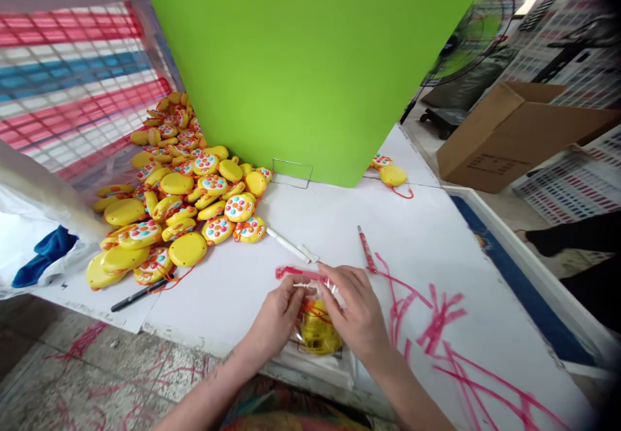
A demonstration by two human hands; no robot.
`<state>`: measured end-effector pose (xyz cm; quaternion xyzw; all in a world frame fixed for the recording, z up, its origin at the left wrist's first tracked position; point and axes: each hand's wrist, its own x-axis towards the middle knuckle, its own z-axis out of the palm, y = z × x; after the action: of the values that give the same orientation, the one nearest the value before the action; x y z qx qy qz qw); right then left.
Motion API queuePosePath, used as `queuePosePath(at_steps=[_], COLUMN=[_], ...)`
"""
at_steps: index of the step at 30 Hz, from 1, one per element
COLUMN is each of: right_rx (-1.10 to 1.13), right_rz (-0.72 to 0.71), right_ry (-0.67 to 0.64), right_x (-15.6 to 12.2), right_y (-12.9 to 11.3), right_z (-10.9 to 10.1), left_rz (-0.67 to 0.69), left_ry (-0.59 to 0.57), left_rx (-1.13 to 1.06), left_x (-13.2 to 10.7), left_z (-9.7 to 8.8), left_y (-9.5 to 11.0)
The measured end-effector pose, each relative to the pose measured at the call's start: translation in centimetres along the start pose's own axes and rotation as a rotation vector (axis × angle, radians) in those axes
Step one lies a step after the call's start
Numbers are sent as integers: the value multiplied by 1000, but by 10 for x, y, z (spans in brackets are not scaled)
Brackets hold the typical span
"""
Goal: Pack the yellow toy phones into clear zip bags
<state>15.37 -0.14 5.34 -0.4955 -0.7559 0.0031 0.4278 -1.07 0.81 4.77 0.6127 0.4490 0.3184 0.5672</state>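
Note:
At the table's near edge, a clear plastic bag [301,342] holds a yellow toy [320,334] with an orange cord. My left hand [279,311] pinches the bag's top edge between thumb and fingers. From the other side, my right hand [356,308] also grips the bag's mouth, thumb and fingers closed on it. Just beyond my fingers lies a pink strip [301,273]; whether it is still joined to the bag I cannot tell. Under the bag are more flat clear bags [334,371].
Yellow turtle-like toys [177,184] are heaped at left beside a green board [301,62]. White pens [288,244], a black marker [138,295] and a red-patterned knife-like tool [366,250] lie on the table. Pink strips [441,318] litter the right side. A cardboard box [514,140] stands beyond.

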Motion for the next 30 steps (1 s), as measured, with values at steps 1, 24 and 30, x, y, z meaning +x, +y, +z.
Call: queuePosePath(at_steps=[1, 24, 30], right_rx=[-7, 445, 386], right_rz=[-40, 1010, 826], right_ry=[-23, 39, -299], right_x=[2, -67, -43], right_y=[-4, 110, 87], right_z=[2, -74, -82], left_rz=[21, -180, -186], left_ry=[-10, -5, -56], left_rx=[69, -160, -271], left_x=[-1, 8, 10], left_z=[0, -18, -16], left_y=[4, -28, -25])
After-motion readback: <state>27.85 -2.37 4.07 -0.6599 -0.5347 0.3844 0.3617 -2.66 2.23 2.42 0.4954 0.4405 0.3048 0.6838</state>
